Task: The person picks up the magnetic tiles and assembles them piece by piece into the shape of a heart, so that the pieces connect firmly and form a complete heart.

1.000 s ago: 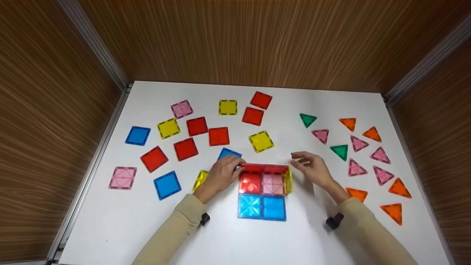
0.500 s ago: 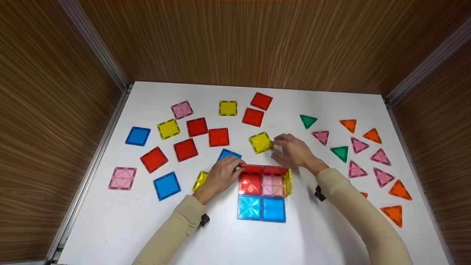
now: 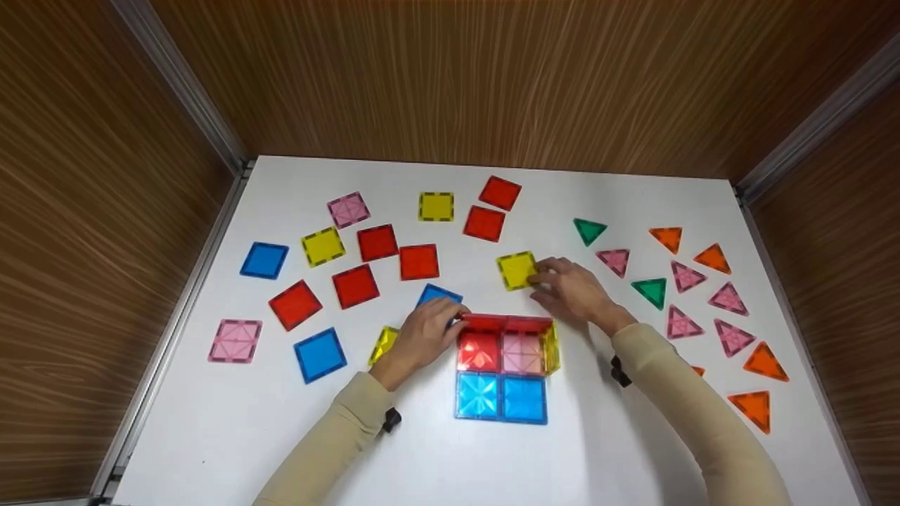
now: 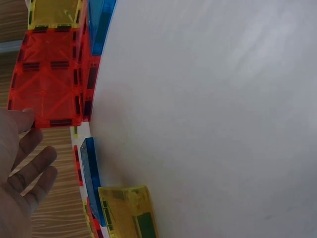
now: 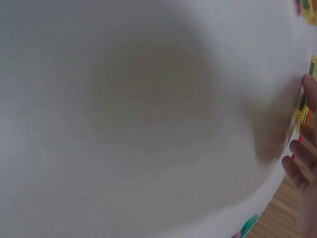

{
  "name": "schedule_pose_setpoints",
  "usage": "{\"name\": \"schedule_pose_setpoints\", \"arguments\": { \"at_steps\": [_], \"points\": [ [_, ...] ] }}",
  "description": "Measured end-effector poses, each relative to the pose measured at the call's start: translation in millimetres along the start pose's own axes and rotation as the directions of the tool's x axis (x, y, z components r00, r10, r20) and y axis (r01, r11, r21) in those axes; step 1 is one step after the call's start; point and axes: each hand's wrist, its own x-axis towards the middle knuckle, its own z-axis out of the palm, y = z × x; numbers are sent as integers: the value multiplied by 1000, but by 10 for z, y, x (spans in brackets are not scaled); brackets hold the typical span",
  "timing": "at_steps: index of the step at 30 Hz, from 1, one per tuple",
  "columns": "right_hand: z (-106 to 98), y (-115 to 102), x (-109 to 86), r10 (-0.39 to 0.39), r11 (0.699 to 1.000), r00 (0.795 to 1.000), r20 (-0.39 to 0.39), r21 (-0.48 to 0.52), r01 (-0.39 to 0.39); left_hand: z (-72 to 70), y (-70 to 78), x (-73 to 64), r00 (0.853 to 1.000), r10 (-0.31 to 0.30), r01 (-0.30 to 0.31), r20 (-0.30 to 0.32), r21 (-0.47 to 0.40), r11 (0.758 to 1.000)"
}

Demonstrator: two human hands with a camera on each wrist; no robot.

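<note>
My left hand [image 3: 424, 330] pinches the outer edge of an upright red square magnetic tile [image 4: 44, 94], thumb on its face in the left wrist view. That tile belongs to a small build: upright red tiles at the back and an upright yellow tile [image 3: 551, 347] on the right. Flat at its base lie a red tile [image 3: 479, 353], a pink tile [image 3: 521, 353] and two blue tiles [image 3: 524, 399]. Beyond the build, my right hand [image 3: 576, 289] holds the right edge of a yellow square magnetic tile [image 3: 515, 270] between thumb and fingers; its fingertips are partly hidden.
Loose square tiles, such as a red one [image 3: 355, 286] and a blue one [image 3: 320, 355], spread over the table's left and back. Several triangular tiles, pink [image 3: 680, 322], orange [image 3: 752, 410] and green [image 3: 650, 292], lie on the right. Wood-grain panels [image 3: 457, 84] surround the white table.
My right hand has gone from beside the build to the loose yellow square and taken hold of it. That tile has slid a little right and turned. My left hand stays put.
</note>
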Motion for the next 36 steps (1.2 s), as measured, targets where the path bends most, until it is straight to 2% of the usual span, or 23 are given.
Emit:
{"name": "schedule_pose_setpoints", "arguments": {
  "at_steps": [4, 9, 12, 19, 22, 28, 33, 36],
  "points": [
    [-21, 129, -142, 60, 998, 997, -49, -7, -60, 4, -9, 0, 1000, 2, -2, -1, -4, 1000],
    [-45, 179, -194, 74, 997, 994, -81, -13, -75, -3, -13, 1, 1000, 2, -2, -3, -6, 1000],
    [-70, 127, -124, 70, 997, 996, -58, -24, -72, -6, -7, -1, 1000, -8, 8, -3, -4, 1000],
    [-92, 31, 67, 59, 997, 997, 55, -61, -56, -4, 38, -68, 999, -42, 42, 9, -11, 999],
    [-105, 43, 60, 70, 996, 995, 70, -63, -65, -12, 44, -142, 999, -37, 37, 4, -3, 999],
    [-157, 135, -66, 100, 994, 994, 50, -55, -97, -39, 16, -274, 999, -44, 45, -15, 35, 998],
    [-176, 205, -205, 133, 991, 990, 38, -13, -133, -42, 61, -368, 999, -38, 36, 25, 76, 996],
    [-164, 204, -318, 168, 985, 986, 21, 23, -169, -16, 126, -426, 996, 8, -18, 85, 116, 993]
  ]
}}
